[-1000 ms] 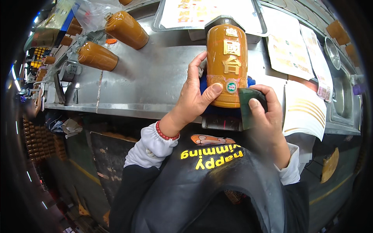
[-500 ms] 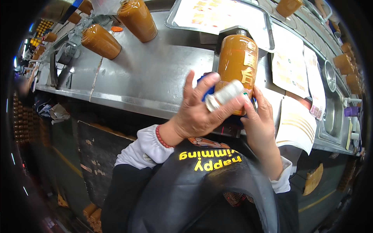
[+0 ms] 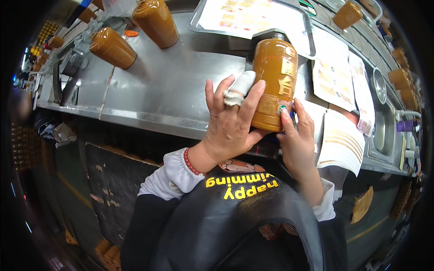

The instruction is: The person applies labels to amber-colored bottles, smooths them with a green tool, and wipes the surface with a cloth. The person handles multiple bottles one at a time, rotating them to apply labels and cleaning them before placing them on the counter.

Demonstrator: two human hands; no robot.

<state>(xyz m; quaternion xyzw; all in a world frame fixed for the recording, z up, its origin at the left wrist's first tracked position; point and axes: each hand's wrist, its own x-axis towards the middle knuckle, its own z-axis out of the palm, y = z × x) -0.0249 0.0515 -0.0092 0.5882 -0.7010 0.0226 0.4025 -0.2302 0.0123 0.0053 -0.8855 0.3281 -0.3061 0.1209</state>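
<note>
Toward the counter (image 3: 158, 97)'s back edge, a tray (image 3: 195, 25) and the brown bottle (image 3: 158, 25) beside it were cut off above. At its front edge, a gold-lettered bottle (image 3: 271, 81) hid most of a dark holder (image 3: 266, 34).

Steel workbench (image 3: 172, 77), sink (image 3: 383, 139) (far right), dark floor (image 3: 361, 239)

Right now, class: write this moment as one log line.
left hand: on brown bottle | right hand: at round sticker | tray: beyond bottle

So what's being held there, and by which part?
The brown bottle, by its lower end, with the fingers of the left hand and right hand on either side.
</note>
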